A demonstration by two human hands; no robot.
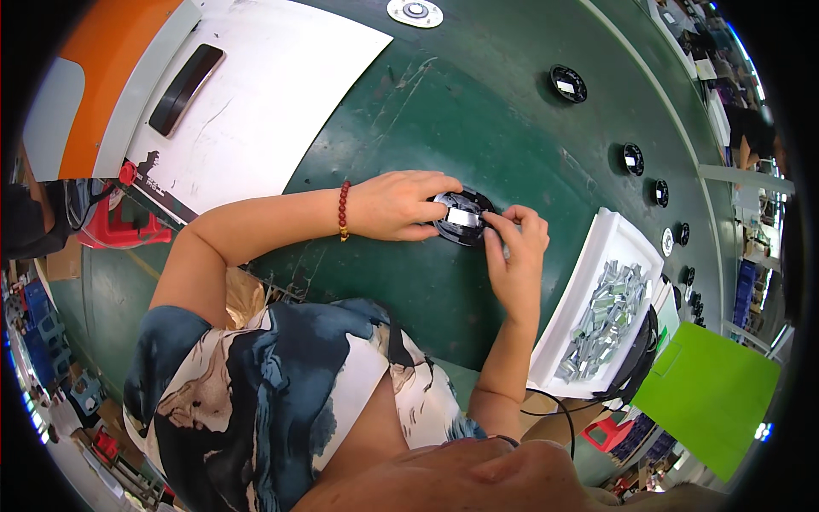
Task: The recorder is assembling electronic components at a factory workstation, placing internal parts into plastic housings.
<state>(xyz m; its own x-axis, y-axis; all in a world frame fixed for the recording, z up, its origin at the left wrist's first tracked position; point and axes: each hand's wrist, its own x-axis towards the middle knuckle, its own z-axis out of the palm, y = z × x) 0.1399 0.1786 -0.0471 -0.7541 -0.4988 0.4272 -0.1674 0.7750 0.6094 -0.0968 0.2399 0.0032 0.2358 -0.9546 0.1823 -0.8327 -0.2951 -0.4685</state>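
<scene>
A black round plastic part [467,194] lies on the green table in front of me. A bright silver-white rectangular plate [463,217] sits across its middle. From the left, my left hand [408,205] holds the part's rim, fingers along the far side and thumb at the near side. My right hand [519,247] has its curled index finger and thumb at the part's right edge, close to the end of the rectangular plate. Whether anything small is between those fingertips is hidden.
To the right stands a white tray [539,363] of loose silver metal pieces [604,320]. Several black round parts, including one [568,84], line the far side, with a white oval part [415,12]. At left, a black phone-like object [187,90] lies on a white sheet [281,77].
</scene>
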